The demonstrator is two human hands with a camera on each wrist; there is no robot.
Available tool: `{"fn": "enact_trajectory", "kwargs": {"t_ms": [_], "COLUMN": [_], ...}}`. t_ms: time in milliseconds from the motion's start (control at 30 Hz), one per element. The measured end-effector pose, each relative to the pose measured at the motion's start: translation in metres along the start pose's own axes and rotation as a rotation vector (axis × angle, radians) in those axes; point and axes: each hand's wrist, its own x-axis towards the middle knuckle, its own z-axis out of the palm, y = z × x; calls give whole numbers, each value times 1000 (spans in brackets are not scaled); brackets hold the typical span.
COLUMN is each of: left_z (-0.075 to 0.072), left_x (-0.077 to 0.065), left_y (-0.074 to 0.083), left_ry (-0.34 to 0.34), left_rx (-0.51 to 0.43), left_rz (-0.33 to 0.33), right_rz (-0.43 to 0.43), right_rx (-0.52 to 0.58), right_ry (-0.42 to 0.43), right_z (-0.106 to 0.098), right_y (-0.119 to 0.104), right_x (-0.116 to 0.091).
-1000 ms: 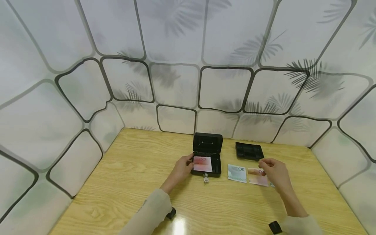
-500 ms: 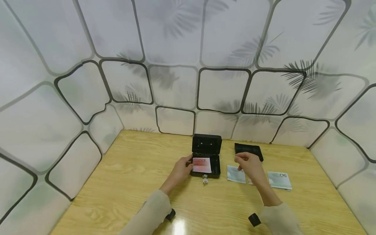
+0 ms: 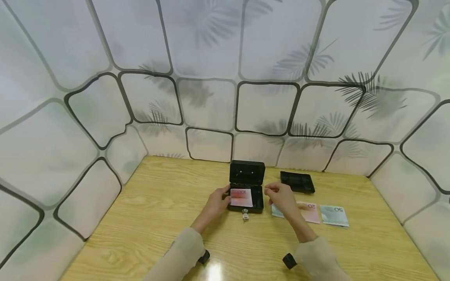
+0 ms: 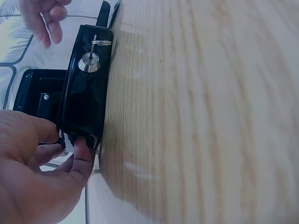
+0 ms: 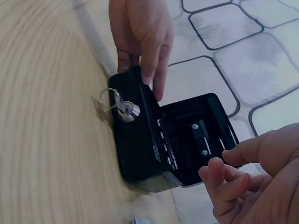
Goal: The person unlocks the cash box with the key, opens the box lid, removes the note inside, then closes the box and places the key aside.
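Observation:
A small black cash box stands on the table with its lid raised. Inside lies a red 100 banknote, and a key with a ring sits in the front lock. My left hand holds the box's left side, thumb at the rim and fingers against the wall. Just right of the box hovers my right hand, its thumb and index tips close together. Whether something small is between those fingertips is hidden.
To the right lie a pale banknote partly behind the right hand, a pink 20 note and a green 50 note. A flat black case lies behind them. A patterned wall stands at the table's back edge.
My right hand has moved left from above the pink and green notes to the cash box's right edge, uncovering those notes. The left hand stays on the box.

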Motion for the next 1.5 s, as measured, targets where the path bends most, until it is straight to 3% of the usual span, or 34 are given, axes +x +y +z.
{"fn": "enact_trajectory", "kwargs": {"t_ms": [500, 1033, 1233, 1500], "left_z": [0, 0, -1, -1], "left_x": [1, -1, 0, -1], "left_y": [1, 1, 1, 0], "left_ry": [1, -1, -5, -7], "left_rx": [-6, -11, -14, -16], "left_rz": [6, 5, 14, 15], "right_rz": [18, 0, 0, 91], "right_rx": [-95, -233, -227, -141], "right_ry": [-102, -207, -228, -214], "right_z": [30, 41, 45, 48], "right_y": [-2, -12, -14, -15], "right_x": [1, -1, 1, 3]}}
